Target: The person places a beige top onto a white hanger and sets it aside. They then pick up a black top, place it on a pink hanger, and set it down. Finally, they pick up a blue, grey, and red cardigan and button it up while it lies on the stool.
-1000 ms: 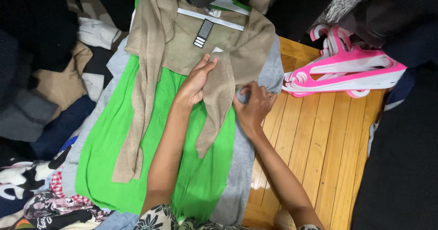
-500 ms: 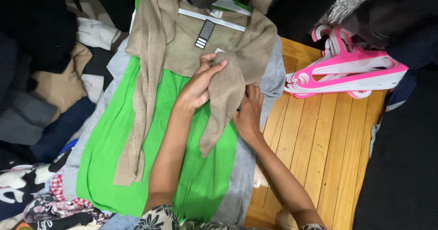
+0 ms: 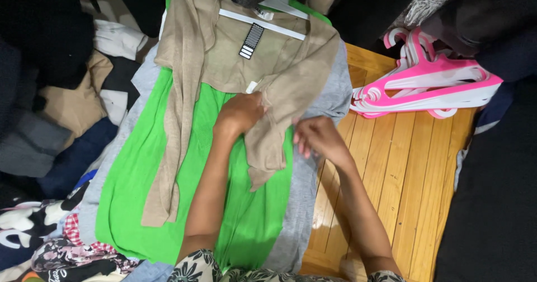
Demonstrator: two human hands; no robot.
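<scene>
Taking the beige cardigan (image 3: 246, 75) as landmark: to its right, past the grey cloth (image 3: 305, 204), bare wooden floor (image 3: 403, 176) leaves open room for a hand. Farther right a stack of pink hangers (image 3: 430, 86) blocks the upper floor. To its left, piled clothes (image 3: 67, 103) crowd the ground.

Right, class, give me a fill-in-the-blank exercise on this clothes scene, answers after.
1. The left hand rests on a ____ cardigan.
2. Under the cardigan lies a bright ____ garment.
3. The pink hangers lie on a ____ floor.
4. The right hand is beside the cardigan's ____ sleeve.

Missing words: beige; green; wooden; folded
</scene>
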